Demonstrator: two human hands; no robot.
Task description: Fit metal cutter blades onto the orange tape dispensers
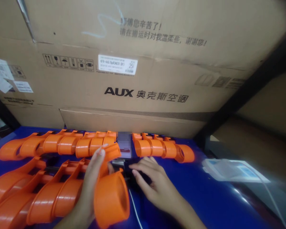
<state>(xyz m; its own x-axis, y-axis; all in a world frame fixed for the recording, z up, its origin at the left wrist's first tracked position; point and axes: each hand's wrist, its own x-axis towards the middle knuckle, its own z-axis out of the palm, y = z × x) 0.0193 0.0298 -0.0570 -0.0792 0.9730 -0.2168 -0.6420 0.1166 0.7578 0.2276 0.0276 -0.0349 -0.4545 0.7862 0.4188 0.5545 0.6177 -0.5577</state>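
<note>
- My left hand (91, 178) lies on the nearest plastic part (112, 198), at the right end of the front rows of parts (33, 197).
- My right hand (157, 186) is just right of it, fingertips on a small object (119, 165) on the table (205, 200).
- Behind my hands stands a phone (124, 144), with one back row (57, 144) on its left and another (162, 148) on its right.
- A flat packet (231, 170) lies well to the right.
- Cardboard boxes (143, 95) stand behind the table.

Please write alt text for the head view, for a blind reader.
A person's left hand grips an orange plastic part on a blue table while the right hand rests on a dark object. More orange parts lie in rows before cardboard boxes.
</note>
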